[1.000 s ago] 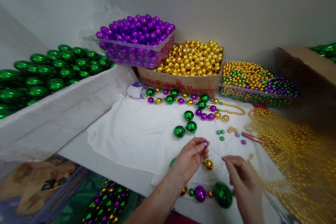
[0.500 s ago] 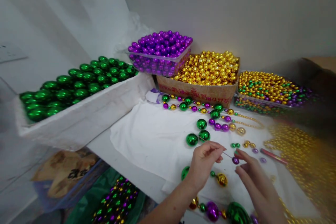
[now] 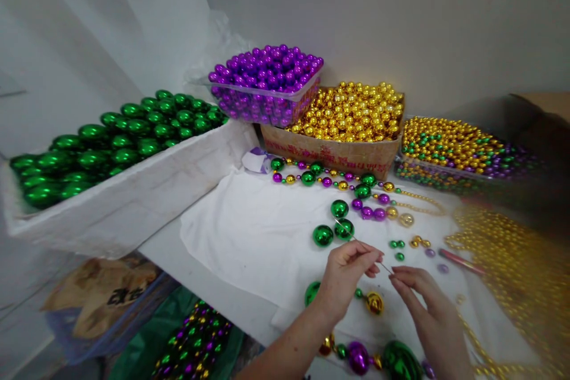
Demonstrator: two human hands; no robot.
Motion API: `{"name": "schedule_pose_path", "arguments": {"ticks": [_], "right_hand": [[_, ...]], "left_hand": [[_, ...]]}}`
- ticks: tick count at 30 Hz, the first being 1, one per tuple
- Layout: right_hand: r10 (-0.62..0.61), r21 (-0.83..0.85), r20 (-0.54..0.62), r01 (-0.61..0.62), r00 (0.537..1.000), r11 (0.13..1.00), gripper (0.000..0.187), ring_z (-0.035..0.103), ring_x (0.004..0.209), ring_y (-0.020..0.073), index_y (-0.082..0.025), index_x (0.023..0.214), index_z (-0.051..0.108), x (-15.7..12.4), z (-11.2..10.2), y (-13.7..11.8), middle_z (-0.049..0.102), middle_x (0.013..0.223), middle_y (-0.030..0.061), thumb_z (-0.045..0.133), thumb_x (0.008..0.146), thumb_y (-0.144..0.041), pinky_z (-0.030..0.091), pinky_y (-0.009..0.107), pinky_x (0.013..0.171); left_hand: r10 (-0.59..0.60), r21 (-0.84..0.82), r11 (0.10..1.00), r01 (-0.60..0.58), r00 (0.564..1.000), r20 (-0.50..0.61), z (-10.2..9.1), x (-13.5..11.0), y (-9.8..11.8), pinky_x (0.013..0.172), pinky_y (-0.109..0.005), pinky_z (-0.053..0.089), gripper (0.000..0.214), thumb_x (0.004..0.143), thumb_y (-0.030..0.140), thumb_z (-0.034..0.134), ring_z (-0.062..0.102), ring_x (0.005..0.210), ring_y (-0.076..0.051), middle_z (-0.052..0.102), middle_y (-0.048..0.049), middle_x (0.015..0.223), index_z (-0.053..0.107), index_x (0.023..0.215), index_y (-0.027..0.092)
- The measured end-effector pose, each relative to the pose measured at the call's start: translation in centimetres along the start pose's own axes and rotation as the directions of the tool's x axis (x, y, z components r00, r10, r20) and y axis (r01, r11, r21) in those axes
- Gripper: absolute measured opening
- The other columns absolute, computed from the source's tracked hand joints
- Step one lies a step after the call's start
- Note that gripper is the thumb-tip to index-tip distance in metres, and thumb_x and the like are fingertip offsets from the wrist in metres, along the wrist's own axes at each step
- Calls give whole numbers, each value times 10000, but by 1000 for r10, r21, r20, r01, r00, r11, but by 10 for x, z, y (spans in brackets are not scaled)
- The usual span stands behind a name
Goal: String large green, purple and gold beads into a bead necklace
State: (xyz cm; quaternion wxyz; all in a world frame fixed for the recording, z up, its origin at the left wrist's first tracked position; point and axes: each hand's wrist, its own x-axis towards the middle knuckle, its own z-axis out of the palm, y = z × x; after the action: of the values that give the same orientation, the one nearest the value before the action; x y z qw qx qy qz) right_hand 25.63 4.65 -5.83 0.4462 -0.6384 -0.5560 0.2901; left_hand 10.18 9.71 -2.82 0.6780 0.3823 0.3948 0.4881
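My left hand (image 3: pixel 350 276) is closed in a pinch on a thin cord (image 3: pixel 385 266), which may be a wire. One end of the cord sticks out beyond the knuckles toward the large green beads (image 3: pixel 323 236). Thumb and index finger of my right hand (image 3: pixel 425 294) pinch the cord on the other side, so a short stretch spans the gap between both hands. Under my hands lies a strand with a gold bead (image 3: pixel 374 303), and nearer me a large purple bead (image 3: pixel 358 358) and a big green bead (image 3: pixel 402 361), partly covered by my forearms.
A foam box (image 3: pixel 133 214) of green beads stands left. Behind are a clear tub (image 3: pixel 267 95) of purple beads, a carton (image 3: pixel 329 157) of gold ones and a mixed-bead tub (image 3: pixel 439 171). A finished-looking necklace (image 3: pixel 307 178), small loose beads (image 3: pixel 399 256) and gold bead chains (image 3: pixel 512 267) lie around.
The purple bead at my right fingertips is out of sight now. My right fingers have closed from a spread pose into a pinch on the cord. The view has shifted slightly.
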Motion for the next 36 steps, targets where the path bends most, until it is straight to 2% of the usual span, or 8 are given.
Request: {"name": "schedule_pose_path", "arguments": {"ticks": [6,10,15,18,23,27,32,36], "right_hand": [[114,62,-156,-106,981,992,302,547,1071,288,-196,768,712,1,-13,8,636,1120,95,648,735,-489,440,407,846],[269,242,-212,-216,939,946,282,596,990,276,-174,748,707,-4,-19,1,692,970,90,707,688,-450,453,398,855],[471,615,-182,-274,863,740,256,628,768,221,-178,754,671,-8,-29,8,686,845,76,725,690,-420,439,272,519],[497,708,-147,-260,855,657,225,570,629,138,-186,803,653,-11,-37,16,668,874,50,715,721,-387,403,235,482],[482,638,-252,-230,839,735,231,518,596,118,-161,820,651,-12,-44,16,660,878,65,721,723,-359,412,244,498],[511,704,-260,-202,819,681,220,488,572,89,-160,778,645,-7,-43,11,643,797,29,748,684,-329,384,229,514],[426,529,-385,-183,819,829,224,484,561,107,-144,766,650,-11,-44,-2,666,926,82,711,699,-349,388,269,501],[329,422,-456,-125,827,898,206,433,510,93,-155,692,611,-15,-47,-15,666,1034,101,679,718,-347,351,276,463]], "left_hand": [[-155,-156,976,154,988,8,8,5,-17,613,-242,436,290,687,390,753,569,638,-117,683,-83,861,689,777,122],[-206,-193,958,215,976,63,18,3,-26,617,-238,426,312,698,403,744,564,648,-110,674,-84,880,683,812,119],[-288,-96,946,308,940,180,22,-8,-34,614,-250,434,441,711,338,739,587,643,-124,685,-80,907,628,1097,158],[-287,23,958,287,941,181,11,-13,-32,613,-243,435,337,728,324,722,588,659,-130,692,-87,865,662,997,132],[-156,151,977,150,988,25,-27,-3,-7,609,-235,437,252,733,328,706,577,645,-125,690,-69,837,691,905,146],[86,358,933,-23,983,-162,-63,24,10,645,-251,441,205,756,313,663,583,698,-147,684,-42,820,680,901,169],[360,749,658,-80,907,-219,-99,47,1,742,-305,443,214,776,314,631,576,837,-197,648,-51,954,656,958,206],[342,872,489,-7,922,-184,-107,48,-15,827,-367,428,360,722,360,700,566,929,-257,626,-97,1014,637,1033,189]]}}
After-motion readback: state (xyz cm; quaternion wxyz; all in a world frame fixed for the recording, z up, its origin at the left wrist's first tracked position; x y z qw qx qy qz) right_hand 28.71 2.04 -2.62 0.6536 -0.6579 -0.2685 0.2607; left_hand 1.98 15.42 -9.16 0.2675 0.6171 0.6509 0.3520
